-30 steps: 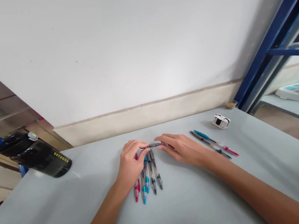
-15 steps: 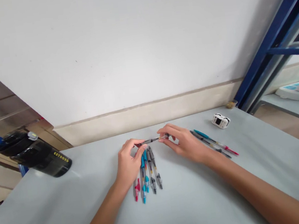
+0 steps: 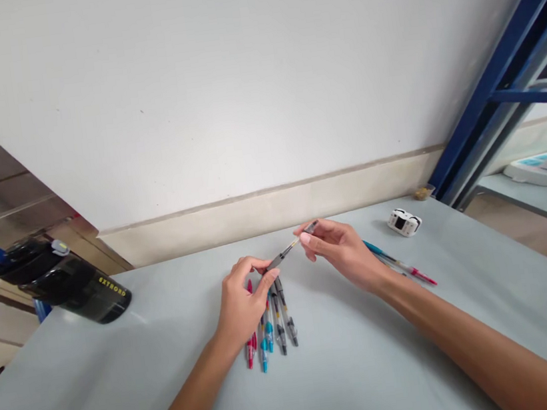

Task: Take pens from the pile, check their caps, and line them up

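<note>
Between my two hands a grey-and-clear pen is held up at a slant, its right end higher. My left hand pinches the grey grip end, while my right hand has its fingers closed on the clear end. Below my left hand several pens lie side by side on the table: a red pen, blue pens and grey-black pens. Their upper ends are partly hidden by that hand. Just beyond my right wrist lie a few more pens, among them one with a red end, partly covered by my arm.
A black water bottle leans at the table's left. Toward the back right are a white device and a small clear cup. A pale wall rises behind the grey table; a blue frame stands on the right.
The held pen has gone from nearly level to slanted, with its right end raised. My right hand moved slightly right and up; my left hand shifted a little right over the pens.
</note>
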Demonstrator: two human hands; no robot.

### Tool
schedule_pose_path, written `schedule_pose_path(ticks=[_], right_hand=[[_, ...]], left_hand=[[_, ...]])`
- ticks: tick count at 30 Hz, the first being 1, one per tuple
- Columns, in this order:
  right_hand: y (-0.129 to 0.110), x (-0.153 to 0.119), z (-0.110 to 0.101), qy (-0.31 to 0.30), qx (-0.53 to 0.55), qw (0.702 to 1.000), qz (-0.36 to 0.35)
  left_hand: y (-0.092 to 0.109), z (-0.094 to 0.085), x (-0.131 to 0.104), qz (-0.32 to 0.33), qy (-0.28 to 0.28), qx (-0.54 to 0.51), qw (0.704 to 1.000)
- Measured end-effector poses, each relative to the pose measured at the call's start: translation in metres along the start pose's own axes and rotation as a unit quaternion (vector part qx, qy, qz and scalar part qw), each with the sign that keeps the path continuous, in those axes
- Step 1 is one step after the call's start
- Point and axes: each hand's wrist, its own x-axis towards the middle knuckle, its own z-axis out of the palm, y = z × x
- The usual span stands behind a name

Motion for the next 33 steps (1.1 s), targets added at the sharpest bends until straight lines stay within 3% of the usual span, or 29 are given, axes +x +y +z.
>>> schedule_pose_path(ticks=[4,12,16,21,29,33], right_hand=[[0.0,-0.001,0.003,-0.029,0.039,0.999,-0.003],[0.011,0.0,0.009,-0.007,0.103,0.994,0.022],[0.006,0.004,0.005,0.037,0.2,0.976,0.073],[-0.005,0.008,-0.008,0.097,0.291,0.946,0.102],[-0.005,0.007,-0.024,0.127,0.365,0.909,0.154],[-0.006,0.007,-0.027,0.122,0.368,0.908,0.16]], left_hand=[[0.004,0.001,-0.001,-0.038,-0.011,-0.016,0.999],[0.006,0.005,-0.003,-0.006,-0.012,-0.001,1.0],[0.01,0.004,-0.003,0.023,-0.001,0.004,1.0],[0.009,0.002,-0.001,0.001,0.028,0.02,0.999],[0.011,0.004,-0.002,-0.016,0.013,-0.004,1.0],[0.01,0.004,-0.002,-0.019,0.012,0.012,1.0]])
